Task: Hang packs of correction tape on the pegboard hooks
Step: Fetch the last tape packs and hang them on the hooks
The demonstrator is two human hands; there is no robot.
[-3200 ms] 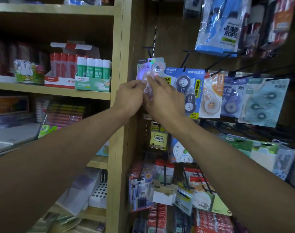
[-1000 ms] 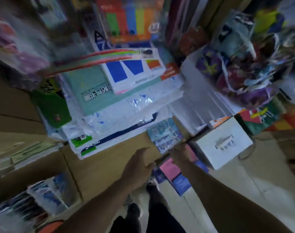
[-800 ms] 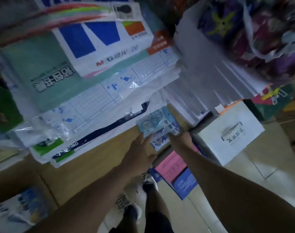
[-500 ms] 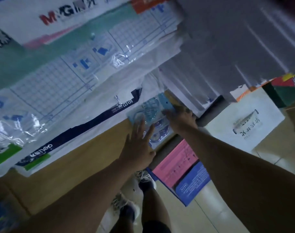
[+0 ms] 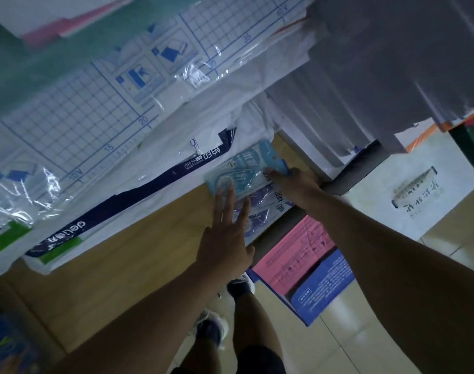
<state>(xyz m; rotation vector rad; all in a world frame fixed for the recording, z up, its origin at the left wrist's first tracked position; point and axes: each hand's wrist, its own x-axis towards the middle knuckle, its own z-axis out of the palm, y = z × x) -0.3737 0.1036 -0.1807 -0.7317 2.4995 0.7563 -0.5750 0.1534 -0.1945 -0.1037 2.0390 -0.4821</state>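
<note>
Two packs at least lie here for us to pick up, and no pegboard or hook is in view, so we judge that we are at the fetching end of one round: the hanging of these packs is all still to do. How many packs already hang we cannot tell from here.

Going from large to small: a stack of plastic-wrapped paper goods (image 5: 138, 109) fills the upper left, resting on a wooden counter (image 5: 128, 255) whose bare top runs beneath our arms. To the right stands a white cardboard box (image 5: 419, 184) on the tiled floor, and below the counter edge lean pink and blue packets (image 5: 308, 263).

At the counter's right corner sit the packs of correction tape (image 5: 241, 172). The top one is a light blue blister card with round dispensers under clear plastic; a purple-printed pack (image 5: 265, 209) lies partly under it, just toward us.

Our left hand (image 5: 225, 238) lies flat, fingers spread apart, fingertips pressing on the near end of the blue pack and holding nothing. Our right hand (image 5: 298, 184) reaches to the pack's right edge; its fingers touch that edge, but whether they have closed on it we cannot tell.
</note>
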